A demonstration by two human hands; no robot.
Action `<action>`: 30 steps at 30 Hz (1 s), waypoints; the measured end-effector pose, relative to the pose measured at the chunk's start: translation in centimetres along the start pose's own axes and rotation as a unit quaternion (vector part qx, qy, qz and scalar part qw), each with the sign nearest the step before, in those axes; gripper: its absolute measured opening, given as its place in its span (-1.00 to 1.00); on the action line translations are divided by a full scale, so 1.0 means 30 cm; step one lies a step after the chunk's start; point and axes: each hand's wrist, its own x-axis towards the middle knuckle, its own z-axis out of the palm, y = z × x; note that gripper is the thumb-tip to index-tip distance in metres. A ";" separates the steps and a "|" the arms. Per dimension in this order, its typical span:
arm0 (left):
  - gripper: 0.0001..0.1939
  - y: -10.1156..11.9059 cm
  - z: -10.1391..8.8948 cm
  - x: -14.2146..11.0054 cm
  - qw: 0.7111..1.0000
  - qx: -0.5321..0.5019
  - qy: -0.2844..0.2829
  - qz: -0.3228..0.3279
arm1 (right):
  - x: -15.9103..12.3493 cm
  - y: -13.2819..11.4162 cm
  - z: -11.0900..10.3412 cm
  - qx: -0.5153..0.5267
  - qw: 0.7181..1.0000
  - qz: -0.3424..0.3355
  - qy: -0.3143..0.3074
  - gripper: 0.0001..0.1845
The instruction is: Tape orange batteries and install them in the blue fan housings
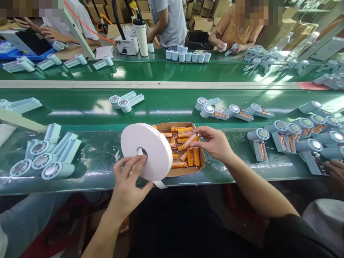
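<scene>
My left hand (131,182) grips a large roll of white tape (153,157), its fingertips at the core hole and its thumb near the lower edge. A short loose tape end (160,184) hangs below the roll. In my right hand (215,142), an orange cylindrical battery (191,141) is pinched between thumb and fingers, tilted above a shallow cardboard box (188,172). Several more orange batteries (190,157) lie in that box, which the roll partly hides on its left side.
Light-blue fan housings with handles lie at the left (57,170) and, some with orange batteries fitted, at the right (259,134). More stand on the green conveyor (161,102). A co-worker's hand (335,170) is at the far right; several people work across the line.
</scene>
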 end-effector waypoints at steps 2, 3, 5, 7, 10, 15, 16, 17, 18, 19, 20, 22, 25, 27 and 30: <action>-0.28 0.022 -0.001 0.023 0.998 0.034 0.014 0.041 | -0.025 -0.053 0.000 0.076 0.997 0.006 0.002 -0.48; -0.29 0.032 0.000 0.033 0.997 0.045 0.021 0.055 | -0.034 -0.080 0.000 0.091 0.996 0.004 -0.001 -0.44; -0.30 0.048 0.005 0.049 0.994 0.066 0.031 0.077 | -0.045 -0.126 0.001 0.086 0.996 -0.009 -0.014 -0.42; -0.28 0.058 0.009 0.061 0.991 0.084 0.035 0.097 | -0.051 -0.153 0.005 0.053 0.998 -0.027 -0.023 -0.45; -0.23 0.066 0.006 0.078 0.985 0.111 0.030 0.128 | -0.057 -0.156 0.013 0.001 0.999 -0.039 -0.025 -0.52; -0.15 0.072 -0.026 0.110 0.975 0.157 0.022 0.158 | -0.091 -0.124 0.024 0.031 0.997 0.026 -0.067 -0.51; -0.14 0.076 -0.031 0.115 0.974 0.164 0.023 0.158 | -0.101 -0.117 0.034 0.058 0.995 0.046 -0.074 -0.48; -0.14 0.081 -0.034 0.118 0.973 0.170 0.024 0.157 | -0.113 -0.109 0.048 0.088 0.992 0.064 -0.067 -0.46; -0.16 0.087 -0.035 0.120 0.972 0.176 0.027 0.156 | -0.125 -0.100 0.068 0.122 0.988 0.079 -0.045 -0.45; -0.17 0.095 -0.032 0.120 0.970 0.184 0.030 0.153 | -0.137 -0.089 0.092 0.160 0.983 0.090 -0.006 -0.44; -0.19 0.103 -0.026 0.117 0.969 0.192 0.033 0.150 | -0.148 -0.079 0.118 0.202 0.974 0.096 0.048 -0.44; -0.23 0.119 -0.010 0.108 0.967 0.205 0.050 0.140 | -0.165 -0.057 0.164 0.283 0.940 0.095 0.165 -0.46; -0.31 0.133 0.015 0.098 0.968 0.203 0.031 0.147 | -0.169 -0.038 0.178 0.316 0.917 0.104 0.222 -0.50; -0.39 0.137 0.024 0.100 0.968 0.179 -0.015 0.178 | -0.159 -0.037 0.152 0.291 0.934 0.125 0.166 -0.49; -0.42 0.154 0.036 0.114 0.971 0.146 -0.005 0.188 | -0.143 -0.052 0.127 0.321 0.926 0.114 0.163 -0.46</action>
